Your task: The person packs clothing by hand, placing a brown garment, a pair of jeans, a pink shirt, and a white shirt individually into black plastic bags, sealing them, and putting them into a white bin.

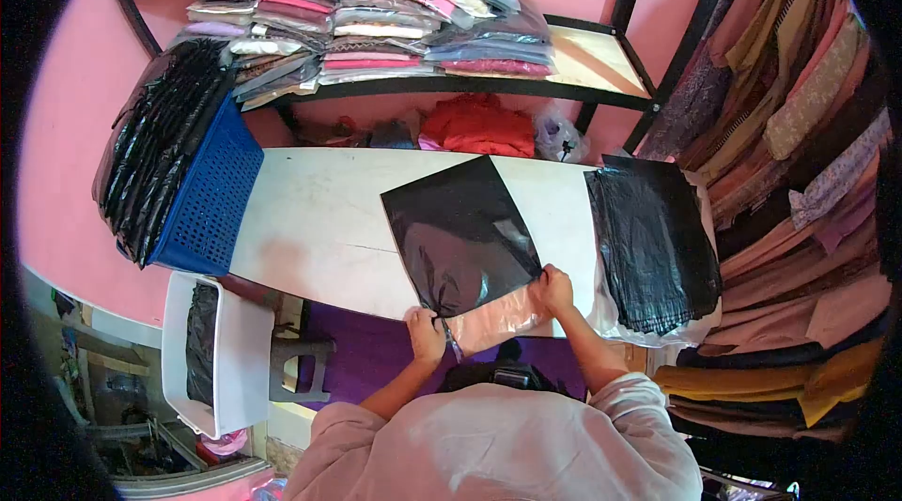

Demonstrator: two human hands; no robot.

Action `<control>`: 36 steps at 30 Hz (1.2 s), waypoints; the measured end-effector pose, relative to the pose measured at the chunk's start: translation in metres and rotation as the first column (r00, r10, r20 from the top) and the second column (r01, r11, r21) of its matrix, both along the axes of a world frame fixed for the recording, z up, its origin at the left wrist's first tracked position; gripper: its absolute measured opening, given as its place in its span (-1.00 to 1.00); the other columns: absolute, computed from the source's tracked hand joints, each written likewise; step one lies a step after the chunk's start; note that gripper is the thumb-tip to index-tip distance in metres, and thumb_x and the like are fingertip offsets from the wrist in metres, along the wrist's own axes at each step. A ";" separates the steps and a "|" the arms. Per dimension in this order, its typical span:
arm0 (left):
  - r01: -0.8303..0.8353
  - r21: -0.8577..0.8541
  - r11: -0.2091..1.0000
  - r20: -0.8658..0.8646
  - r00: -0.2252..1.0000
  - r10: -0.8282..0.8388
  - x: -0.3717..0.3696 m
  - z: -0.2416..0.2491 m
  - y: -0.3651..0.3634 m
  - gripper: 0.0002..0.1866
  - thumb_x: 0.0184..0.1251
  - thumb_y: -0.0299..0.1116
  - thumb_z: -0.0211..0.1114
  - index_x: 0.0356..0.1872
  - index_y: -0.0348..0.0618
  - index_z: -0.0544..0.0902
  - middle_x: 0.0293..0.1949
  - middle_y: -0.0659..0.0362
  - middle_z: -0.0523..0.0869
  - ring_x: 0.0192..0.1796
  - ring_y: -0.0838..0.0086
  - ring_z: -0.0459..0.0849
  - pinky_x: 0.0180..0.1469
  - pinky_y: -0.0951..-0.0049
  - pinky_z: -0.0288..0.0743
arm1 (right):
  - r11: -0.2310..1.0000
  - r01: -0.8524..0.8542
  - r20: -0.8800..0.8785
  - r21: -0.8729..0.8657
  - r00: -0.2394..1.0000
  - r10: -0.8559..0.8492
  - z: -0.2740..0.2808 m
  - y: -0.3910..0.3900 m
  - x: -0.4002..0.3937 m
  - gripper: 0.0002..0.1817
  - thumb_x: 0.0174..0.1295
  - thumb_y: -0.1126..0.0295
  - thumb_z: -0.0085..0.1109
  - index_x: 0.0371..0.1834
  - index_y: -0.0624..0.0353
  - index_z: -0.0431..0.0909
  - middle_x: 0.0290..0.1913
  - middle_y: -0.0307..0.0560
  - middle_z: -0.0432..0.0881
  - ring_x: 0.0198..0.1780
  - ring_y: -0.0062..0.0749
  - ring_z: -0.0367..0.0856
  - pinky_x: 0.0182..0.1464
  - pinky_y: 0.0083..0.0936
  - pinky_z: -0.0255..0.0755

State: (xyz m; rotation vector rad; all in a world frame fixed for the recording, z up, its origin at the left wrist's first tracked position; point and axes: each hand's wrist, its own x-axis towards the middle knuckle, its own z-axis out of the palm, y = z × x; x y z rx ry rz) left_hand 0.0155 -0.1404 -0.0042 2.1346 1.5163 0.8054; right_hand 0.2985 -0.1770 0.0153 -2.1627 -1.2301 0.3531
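Far left of the black bag (460,229), a blue basket (211,191) carries a pile of folded black plastic (160,144); nearer the person, left of the bag, a white bin (246,360) has dark plastic (202,341) in it.

At the bag's near left corner, left hand (427,337); fingers closed, gripping the edge where the bag meets a clear-wrapped pinkish packet (498,318); bag lies flat and tilted on the white surface (301,219), far end pointing away from the person.

At the bag's near end, the packet shows as a pale strip between the two hands; my read: rest of it is under the black plastic, so covering looks well along, near end uncovered, bag not sealed; can't tell how deep the packet reaches.

At the bag's near right corner, right hand (556,290); fingers closed, pinching bag edge beside the packet; exact thumb placement too small to tell; packet is just beside both sets of fingers.

Right of the bag, well apart from it, a flat stack of black plastic (653,247); further right, hanging garments (799,125).
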 end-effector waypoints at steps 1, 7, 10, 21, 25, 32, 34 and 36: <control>-0.021 -0.106 0.994 0.082 0.996 0.030 0.000 -0.003 0.001 -0.79 -0.07 -0.63 0.12 -0.33 -0.27 0.43 -0.37 -0.02 0.47 -0.19 0.12 0.46 -0.08 0.24 0.31 | 1.000 -0.003 -0.001 0.008 1.000 0.003 0.000 -0.001 -0.001 -0.81 0.08 0.35 -0.03 -0.47 0.28 0.45 -0.48 0.28 0.52 -0.37 0.15 0.51 -0.31 -0.09 0.39; -0.233 -0.123 0.965 0.396 0.880 0.263 0.008 -0.014 -0.005 -0.73 -0.14 -0.66 0.09 -0.29 -0.31 0.45 -0.49 -0.03 0.44 -0.43 0.28 0.47 -0.37 0.37 0.36 | 0.993 0.065 -0.092 0.095 0.994 -0.056 -0.023 -0.049 -0.013 -0.81 0.09 0.40 -0.04 -0.56 0.31 0.39 -0.59 0.28 0.46 -0.50 0.18 0.47 -0.48 -0.15 0.32; -0.105 -0.249 0.963 0.050 0.991 0.121 0.003 -0.032 -0.001 -0.78 -0.03 -0.49 0.05 -0.29 -0.26 0.51 -0.42 -0.12 0.56 -0.38 0.16 0.57 -0.31 0.37 0.41 | 0.990 0.103 -0.277 0.099 0.958 -0.073 0.005 -0.062 -0.031 -0.84 0.04 0.44 0.02 -0.56 0.34 0.41 -0.63 0.27 0.46 -0.56 0.08 0.50 -0.51 -0.22 0.33; 0.107 -0.689 0.717 0.503 0.782 0.367 0.023 0.010 0.117 -0.61 0.24 -0.13 0.00 -0.41 -0.34 0.55 -0.55 0.12 0.57 -0.48 0.45 0.49 -0.46 0.30 0.36 | 0.970 0.079 -0.663 0.228 0.743 0.095 0.080 0.063 0.022 -0.81 0.11 0.40 -0.09 -0.55 0.24 0.46 -0.57 -0.13 0.44 -0.43 -0.49 0.36 -0.41 -0.48 0.28; 0.204 -0.514 0.833 0.535 0.835 0.125 0.018 0.158 0.138 -0.70 0.28 -0.29 -0.01 -0.27 -0.34 0.56 -0.39 0.18 0.60 -0.35 0.55 0.52 -0.31 0.51 0.41 | 0.953 0.049 -0.817 0.300 0.529 0.230 0.164 0.047 0.047 -0.83 0.15 0.41 -0.02 -0.56 0.17 0.48 -0.56 -0.38 0.41 -0.51 -0.70 0.25 -0.45 -0.64 0.17; 0.228 -0.423 0.877 0.419 0.907 -0.034 0.033 0.198 0.209 -0.71 0.21 -0.25 0.02 -0.41 -0.31 0.56 -0.51 0.27 0.55 -0.44 0.58 0.46 -0.36 0.50 0.35 | 0.933 -0.087 -0.525 0.349 0.807 0.272 0.196 0.107 0.081 -0.76 0.17 0.32 -0.02 -0.57 0.23 0.46 -0.57 -0.37 0.39 -0.49 -0.66 0.24 -0.44 -0.61 0.16; 0.221 -0.230 0.948 0.487 0.870 -0.084 0.046 0.224 0.208 -0.66 0.20 -0.23 -0.01 -0.38 -0.36 0.56 -0.54 0.14 0.58 -0.43 0.47 0.50 -0.34 0.42 0.34 | 0.900 0.034 -0.594 0.435 0.761 0.259 0.221 0.116 0.069 -0.75 0.19 0.33 -0.04 -0.57 0.26 0.42 -0.61 -0.37 0.33 -0.50 -0.64 0.21 -0.45 -0.60 0.14; 0.188 -0.067 0.980 0.461 0.877 -0.137 0.047 0.236 0.202 -0.68 0.19 -0.24 0.00 -0.37 -0.37 0.55 -0.52 0.04 0.58 -0.42 0.38 0.52 -0.33 0.40 0.35 | 0.824 0.042 -0.545 0.565 0.769 0.335 0.233 0.107 0.066 -0.74 0.20 0.33 -0.05 -0.57 0.27 0.39 -0.63 -0.36 0.31 -0.51 -0.63 0.20 -0.46 -0.59 0.13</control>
